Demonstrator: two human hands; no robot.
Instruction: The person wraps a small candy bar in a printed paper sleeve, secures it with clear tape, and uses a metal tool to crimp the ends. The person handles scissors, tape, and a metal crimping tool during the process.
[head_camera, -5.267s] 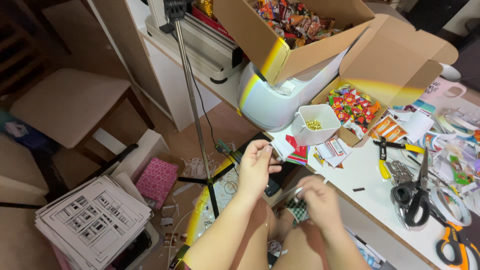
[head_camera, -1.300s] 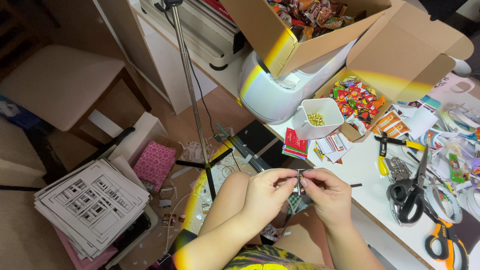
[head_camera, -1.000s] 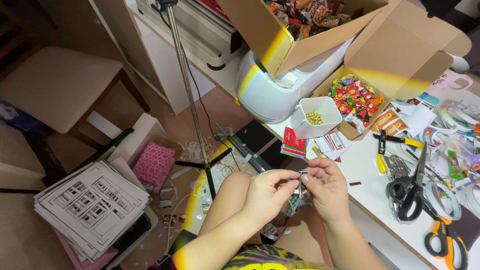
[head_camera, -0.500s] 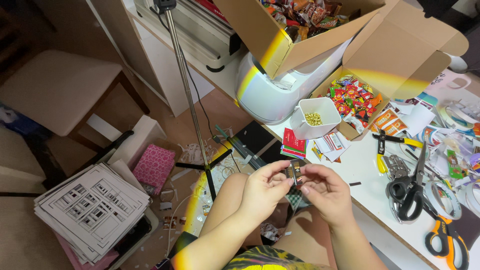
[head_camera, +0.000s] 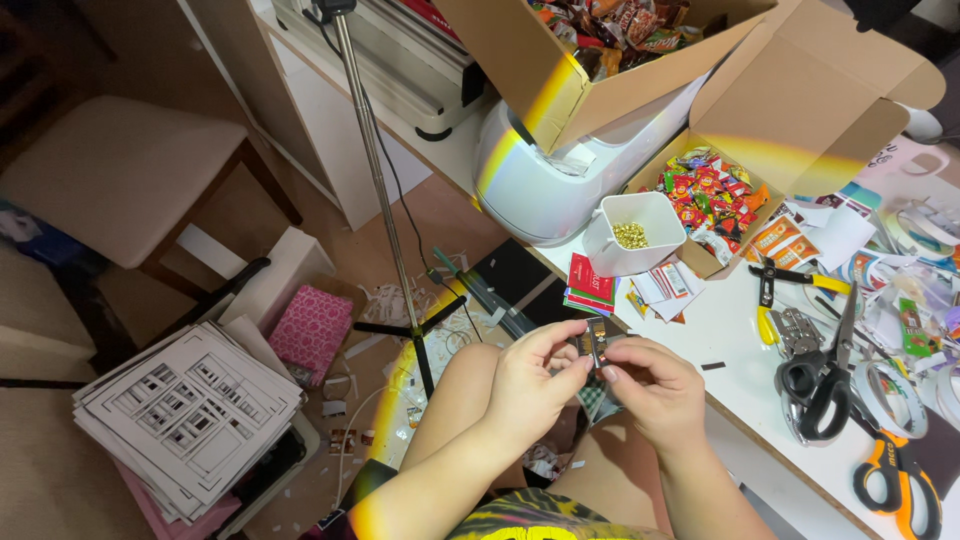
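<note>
My left hand (head_camera: 535, 385) and my right hand (head_camera: 655, 392) meet in front of me, just off the front edge of the white table (head_camera: 735, 330). Together they pinch a small dark card-like piece (head_camera: 596, 343) between thumbs and fingertips, held upright. Its detail is too small to make out. A little beyond the hands on the table stand a white square cup (head_camera: 632, 232) with small gold bits inside and a stack of small red and green cards (head_camera: 591, 285).
Black scissors (head_camera: 822, 372), orange-handled scissors (head_camera: 898, 472) and yellow pliers (head_camera: 785, 290) lie at the right. An open cardboard box of sweets (head_camera: 720, 190), a white machine (head_camera: 545, 180), a tripod pole (head_camera: 375, 170), a stool (head_camera: 115, 175) and a stack of printed sheets (head_camera: 185, 420) surround me.
Earlier my hands were lower and apart near my lap. They have come together and risen slightly, both pinching the small dark piece and turning it between the fingertips.
</note>
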